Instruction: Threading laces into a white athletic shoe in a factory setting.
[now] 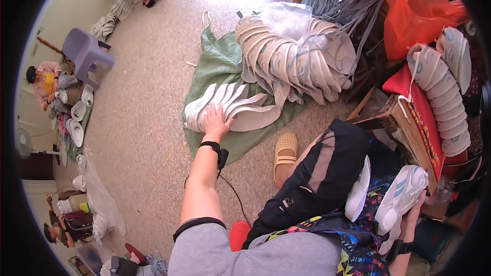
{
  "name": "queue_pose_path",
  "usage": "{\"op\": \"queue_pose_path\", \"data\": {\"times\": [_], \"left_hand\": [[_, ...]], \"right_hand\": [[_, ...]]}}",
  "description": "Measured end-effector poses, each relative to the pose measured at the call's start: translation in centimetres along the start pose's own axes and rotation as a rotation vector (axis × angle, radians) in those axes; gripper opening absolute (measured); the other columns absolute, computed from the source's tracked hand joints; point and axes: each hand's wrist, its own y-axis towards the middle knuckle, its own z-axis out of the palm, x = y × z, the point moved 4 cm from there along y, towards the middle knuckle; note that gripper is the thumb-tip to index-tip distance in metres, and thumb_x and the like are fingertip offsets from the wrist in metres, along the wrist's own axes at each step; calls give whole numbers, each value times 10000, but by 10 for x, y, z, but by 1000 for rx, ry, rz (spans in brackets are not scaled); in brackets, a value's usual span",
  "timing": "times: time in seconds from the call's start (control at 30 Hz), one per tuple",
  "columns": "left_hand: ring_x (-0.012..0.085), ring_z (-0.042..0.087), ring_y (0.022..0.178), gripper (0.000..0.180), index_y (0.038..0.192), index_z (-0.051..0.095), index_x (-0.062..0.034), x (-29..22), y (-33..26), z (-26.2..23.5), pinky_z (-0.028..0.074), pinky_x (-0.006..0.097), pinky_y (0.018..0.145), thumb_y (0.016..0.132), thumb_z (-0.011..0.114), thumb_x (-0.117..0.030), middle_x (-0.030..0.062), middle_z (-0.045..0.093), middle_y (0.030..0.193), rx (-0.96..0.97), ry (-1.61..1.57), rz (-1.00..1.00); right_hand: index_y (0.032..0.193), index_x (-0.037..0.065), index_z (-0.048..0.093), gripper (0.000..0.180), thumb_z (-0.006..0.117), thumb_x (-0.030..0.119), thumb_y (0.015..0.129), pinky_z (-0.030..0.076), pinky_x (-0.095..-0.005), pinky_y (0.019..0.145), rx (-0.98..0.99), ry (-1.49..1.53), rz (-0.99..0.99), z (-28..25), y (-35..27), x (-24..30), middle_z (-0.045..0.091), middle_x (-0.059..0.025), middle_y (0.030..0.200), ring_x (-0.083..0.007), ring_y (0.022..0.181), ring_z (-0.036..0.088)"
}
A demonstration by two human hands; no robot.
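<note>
Your left hand [217, 122] lies palm down, fingers fairly wide, on the fanned pile of white shoe pieces [248, 110] on the green sheet [215, 61]. Your right hand [414, 212] holds a white shoe top [401, 191] above your lap; its fingertips are hidden. Keep the left palm light so the overlapping layers don't skid, and support the shoe top without creasing it.

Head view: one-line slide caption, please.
Left hand rests on overlapping white shoe pieces on a green woven sheet; right hand holds a white, blue-striped shoe upper.
</note>
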Motion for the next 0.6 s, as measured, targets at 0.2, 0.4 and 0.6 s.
{"op": "queue_pose_path", "data": {"times": [0.2,0.4,0.6], "left_hand": [[409,427,1276,564,1266,522,-34,-14,-30,-29,377,466,1054,793,749,-240,240,453,1365,-196,-330,152],[325,595,1072,272,1091,628,-11,-161,-70,-134,472,385,929,829,676,-68,152,629,1138,-160,-946,384],[303,613,1057,303,1071,654,-14,-327,-150,-267,498,366,894,774,698,24,160,626,1180,-56,-1073,1073]], "right_hand": [[1471,138,371,757,435,656,922,335,-357,1095,-9,38,5,16,-8,3,435,-61,1459,-244,1307,434],[1457,104,384,748,409,644,939,382,-358,1061,32,-70,-74,18,-13,11,473,-78,1425,-229,1262,492],[1410,73,440,647,304,563,1009,459,-339,1001,233,-65,-140,33,-3,5,575,-67,1311,-179,1160,580]]}}
